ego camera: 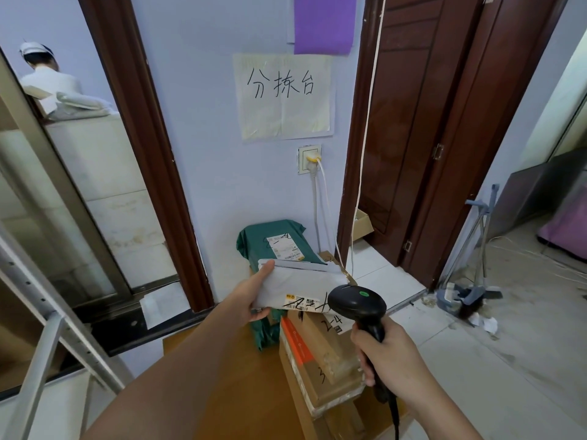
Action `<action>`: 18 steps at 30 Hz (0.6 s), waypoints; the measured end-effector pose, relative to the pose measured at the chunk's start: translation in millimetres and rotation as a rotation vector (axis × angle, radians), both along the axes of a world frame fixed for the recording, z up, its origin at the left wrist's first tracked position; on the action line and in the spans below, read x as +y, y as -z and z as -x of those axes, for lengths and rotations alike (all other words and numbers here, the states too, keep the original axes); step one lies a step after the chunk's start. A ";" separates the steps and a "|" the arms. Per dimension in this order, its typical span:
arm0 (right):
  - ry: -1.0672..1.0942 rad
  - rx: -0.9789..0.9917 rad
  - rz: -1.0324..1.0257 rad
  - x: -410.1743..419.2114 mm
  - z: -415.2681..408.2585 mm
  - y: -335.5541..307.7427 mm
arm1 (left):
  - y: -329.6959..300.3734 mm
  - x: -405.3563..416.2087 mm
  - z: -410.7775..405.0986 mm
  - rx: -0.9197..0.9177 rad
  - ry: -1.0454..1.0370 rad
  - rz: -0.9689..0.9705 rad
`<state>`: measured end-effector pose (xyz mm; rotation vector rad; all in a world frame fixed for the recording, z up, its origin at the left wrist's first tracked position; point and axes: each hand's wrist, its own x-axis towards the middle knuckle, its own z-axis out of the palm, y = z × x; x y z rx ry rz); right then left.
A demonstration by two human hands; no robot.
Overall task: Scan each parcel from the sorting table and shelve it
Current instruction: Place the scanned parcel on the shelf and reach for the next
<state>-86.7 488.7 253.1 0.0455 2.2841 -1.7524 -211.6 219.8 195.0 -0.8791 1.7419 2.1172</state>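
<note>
- Head view: the left hand [251, 296] holds a grey parcel [298, 289] by its left end, thumb on top and fingers curled beneath, keeping it lifted above the pile of parcels.
- The grey parcel carries a label [306, 303] along its near edge with thick black pen strokes across it.
- The right hand [386, 357] grips the handle of a black barcode scanner [357, 304], fingers wrapped round it; the scanner head, with a green spot on top, sits just beside the parcel's label at its right end.
- A black cable runs down from the base of the scanner handle past the wrist.
- Below the lifted parcel, a green parcel [273, 241] with a white shipping label lies against the wall on the brown tabletop [241, 376].
- To the right of it, stacked cardboard boxes [317, 350] rest on the tabletop, the upper one with an orange strip and "2-4" written by hand.
- On the wall above hangs a paper sign [284, 96] with handwritten characters, a purple sheet [324, 23] over it, and a wall socket [308, 159] with plugs below.
- At right, a dustpan and broom [467, 296] stand on the tiled floor beside a dark wooden door [413, 122].
- At upper left, a person in white [41, 74] is seen from behind.
</note>
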 end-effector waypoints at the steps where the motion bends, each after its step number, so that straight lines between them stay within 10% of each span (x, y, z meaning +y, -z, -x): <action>1: 0.002 -0.001 -0.006 1.1 0.0 -0.4 | -1.7 1.2 0.9 0.005 0.009 -0.001; 18: 0.046 0.018 -0.003 7.6 4.0 1.6 | 11.4 -1.7 -2.6 0.420 0.223 0.052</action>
